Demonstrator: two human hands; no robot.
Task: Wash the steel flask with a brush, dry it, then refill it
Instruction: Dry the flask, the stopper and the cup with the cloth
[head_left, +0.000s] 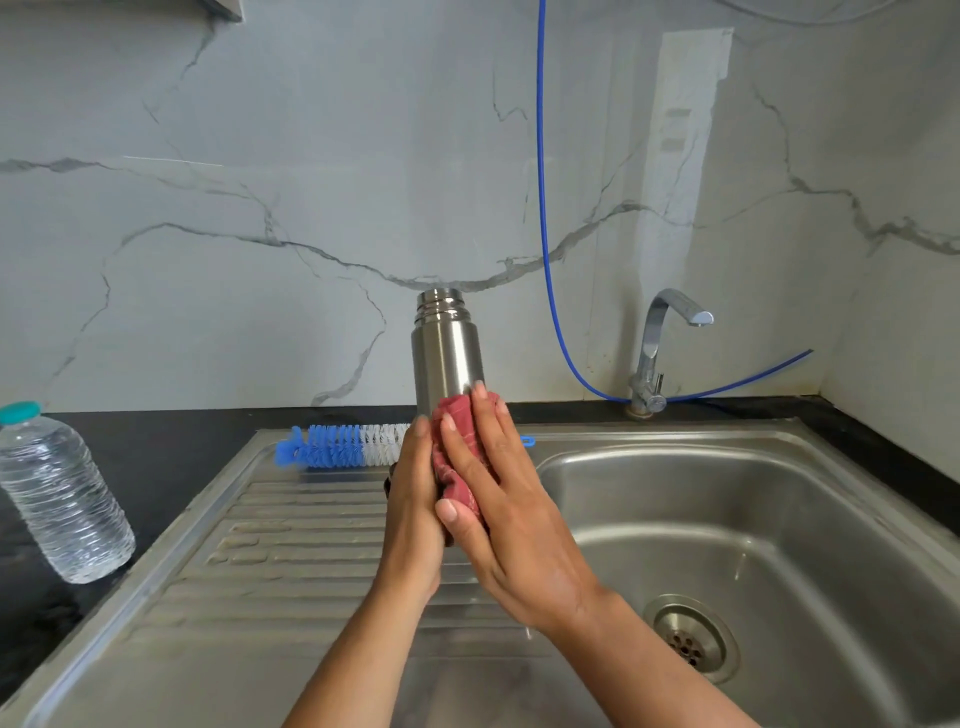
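The steel flask stands upright and uncapped above the sink's draining board, its lower half hidden by my hands. My left hand grips the flask's lower body from the left. My right hand presses a red cloth flat against the flask's side, fingers straight. Behind my hands the blue and white bottle brush lies across the back of the draining board.
A clear plastic water bottle with a teal cap stands on the black counter at the left. The steel sink basin with its drain is at the right, a tap behind it. A blue hose hangs down the marble wall.
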